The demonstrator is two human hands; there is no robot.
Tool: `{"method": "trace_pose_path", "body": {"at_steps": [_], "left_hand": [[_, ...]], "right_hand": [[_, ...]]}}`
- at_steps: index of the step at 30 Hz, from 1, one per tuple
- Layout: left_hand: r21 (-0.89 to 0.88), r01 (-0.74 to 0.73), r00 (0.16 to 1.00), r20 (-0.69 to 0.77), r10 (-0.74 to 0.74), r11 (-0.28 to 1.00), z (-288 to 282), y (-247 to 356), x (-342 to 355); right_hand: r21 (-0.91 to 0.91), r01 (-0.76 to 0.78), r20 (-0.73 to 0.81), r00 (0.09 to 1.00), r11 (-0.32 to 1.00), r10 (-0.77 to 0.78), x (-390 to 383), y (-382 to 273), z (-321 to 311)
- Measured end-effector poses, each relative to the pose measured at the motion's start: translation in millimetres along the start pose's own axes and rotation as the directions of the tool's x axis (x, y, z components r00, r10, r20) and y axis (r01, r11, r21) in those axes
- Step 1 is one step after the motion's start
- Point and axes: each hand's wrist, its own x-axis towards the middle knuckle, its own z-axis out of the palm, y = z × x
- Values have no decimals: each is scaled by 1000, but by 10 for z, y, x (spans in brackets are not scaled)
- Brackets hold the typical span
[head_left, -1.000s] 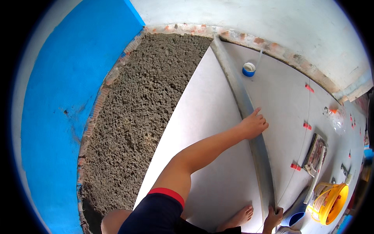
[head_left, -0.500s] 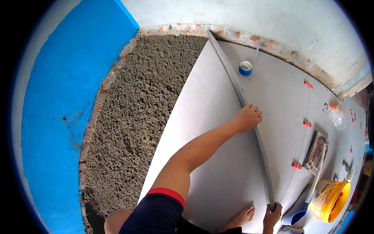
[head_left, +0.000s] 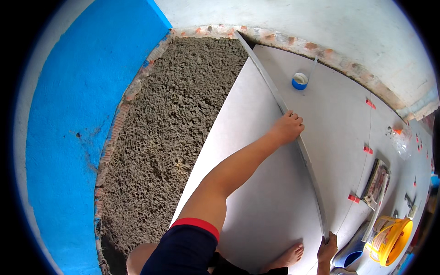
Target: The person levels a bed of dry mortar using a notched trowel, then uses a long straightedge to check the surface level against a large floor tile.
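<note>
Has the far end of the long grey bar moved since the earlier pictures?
Yes, the far end of the long grey bar has shifted left, toward the blue wall.

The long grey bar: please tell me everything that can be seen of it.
The long grey bar is slim, plain and metal-looking, narrow side up, and appears curved, probably through the lens. It crosses the pale tiles, its far end beyond them near the wall base; contact there is unclear. The left hand grips it near mid-length, the right hand its near end.
</note>
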Motion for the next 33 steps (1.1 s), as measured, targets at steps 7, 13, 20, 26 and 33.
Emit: {"method": "trace_pose_path", "body": {"at_steps": [7,13,20,26,33], "left_hand": [[-32,53,998,20,-53,998,-149,-159,-345],[21,66,995,69,-67,998,-331,-88,-911],[-75,37,995,97,-30,996,-509,300,-1016],[-63,12,1000,23,-11,998,-192,194,-250],[-5,4,999,-49,-4,1000,80,124,62]], "right_hand": [[-5,121,-19,992,993,-121,142,-219,-44],[-45,127,70,990,991,-123,138,-258,-138],[5,124,-14,992,992,-124,-40,-87,-285],[-7,20,-62,998,1000,-20,-21,-100,-116],[-82,-79,-46,996,994,75,154,-24,-53]]}}
